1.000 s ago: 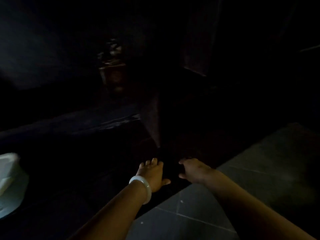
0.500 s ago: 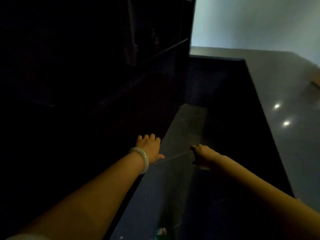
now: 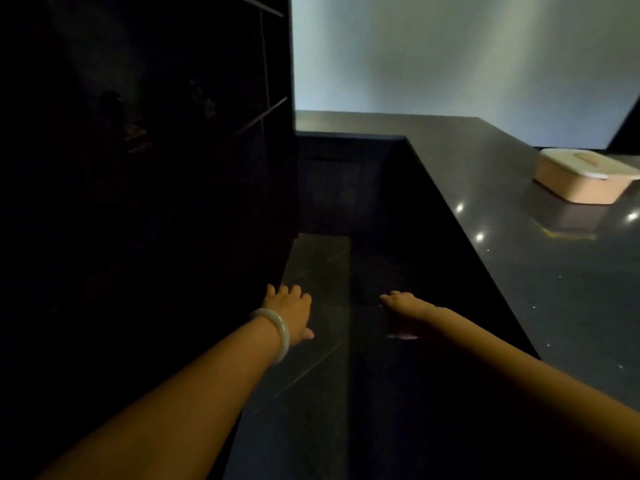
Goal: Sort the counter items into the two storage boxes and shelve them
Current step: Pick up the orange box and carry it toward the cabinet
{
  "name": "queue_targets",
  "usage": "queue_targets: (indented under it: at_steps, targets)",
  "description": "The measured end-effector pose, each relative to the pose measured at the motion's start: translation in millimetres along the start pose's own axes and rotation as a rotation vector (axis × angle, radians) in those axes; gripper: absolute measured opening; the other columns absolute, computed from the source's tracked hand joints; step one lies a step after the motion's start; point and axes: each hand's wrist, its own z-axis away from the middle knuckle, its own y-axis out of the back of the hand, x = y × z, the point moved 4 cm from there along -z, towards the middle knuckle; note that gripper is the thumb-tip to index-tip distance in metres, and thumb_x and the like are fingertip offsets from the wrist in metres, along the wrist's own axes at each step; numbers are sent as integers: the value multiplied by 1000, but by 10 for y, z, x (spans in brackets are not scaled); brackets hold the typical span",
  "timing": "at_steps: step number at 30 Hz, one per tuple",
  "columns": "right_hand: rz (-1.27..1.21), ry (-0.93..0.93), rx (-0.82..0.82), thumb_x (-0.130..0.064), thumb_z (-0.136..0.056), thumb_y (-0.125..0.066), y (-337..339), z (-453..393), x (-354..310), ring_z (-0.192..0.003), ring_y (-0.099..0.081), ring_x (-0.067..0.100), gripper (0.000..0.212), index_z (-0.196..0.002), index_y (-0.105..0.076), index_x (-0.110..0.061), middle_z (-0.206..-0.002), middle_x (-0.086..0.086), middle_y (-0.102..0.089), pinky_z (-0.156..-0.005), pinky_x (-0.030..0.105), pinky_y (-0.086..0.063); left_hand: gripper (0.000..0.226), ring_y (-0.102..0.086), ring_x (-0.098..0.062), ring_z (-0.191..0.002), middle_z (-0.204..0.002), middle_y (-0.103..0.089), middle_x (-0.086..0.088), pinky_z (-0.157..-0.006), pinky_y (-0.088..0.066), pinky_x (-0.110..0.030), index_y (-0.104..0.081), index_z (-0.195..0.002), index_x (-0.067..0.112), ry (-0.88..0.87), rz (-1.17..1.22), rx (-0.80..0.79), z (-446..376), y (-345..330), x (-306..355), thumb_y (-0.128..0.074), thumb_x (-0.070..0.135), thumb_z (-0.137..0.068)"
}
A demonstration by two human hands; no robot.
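A peach storage box with a white lid stands on the dark counter at the right. Dark shelving fills the left; its contents are too dim to make out. My left hand, with a pale bangle on the wrist, hangs over the floor near the shelving's edge, fingers apart and holding nothing. My right hand hangs beside the counter's dark front; its fingers curl downward and nothing shows in it.
A narrow aisle of dark tiled floor runs between the shelving and the counter. A pale wall stands behind the counter. A small pale shape shows under my right wrist.
The view has swung from the dark low shelf up and to the right, bringing the counter and the peach box into sight. Both hands stay extended and hold nothing.
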Motion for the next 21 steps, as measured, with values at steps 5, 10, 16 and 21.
queue_targets:
  at_steps: [5,10,16,21]
  targets:
    - [21,-117,5,-27,-82,-72,323,-761,537,-127,-43,32,63,-135,-43,-10,-135,13,-45,-103,39,-41,68,-39,-34,-130,-140,-40,-12,-110,-26,-54,-38,-138,15,-73,-31,49,-1090,365,-38,-57,56,-88]
    - [20,-206,18,-26,-81,-73,653,-1633,1193,-128,-41,34,73,-141,-36,-10,-138,14,-40,-102,39,-42,71,-36,-35,-132,-143,-37,-13,-111,-24,-55,-34,-141,14,-143,-62,79,-2339,690,-32,-58,55,-88]
    - [-29,-285,5,-25,-81,-73,1114,-2715,1849,-129,-40,33,73,-142,-36,-12,-139,13,-39,-102,40,-42,73,-37,-35,-131,-142,-38,-13,-112,-25,-55,-34,-141,13,-209,-54,84,-3751,1063,-74,-61,54,-86]
    - [-74,-360,13,-21,-81,-73,1403,-3437,2326,-128,-39,33,72,-142,-36,-13,-140,13,-39,-101,40,-43,74,-38,-34,-130,-140,-39,-11,-111,-26,-54,-35,-140,14,-312,-63,94,-4862,1285,-41,-61,55,-85]
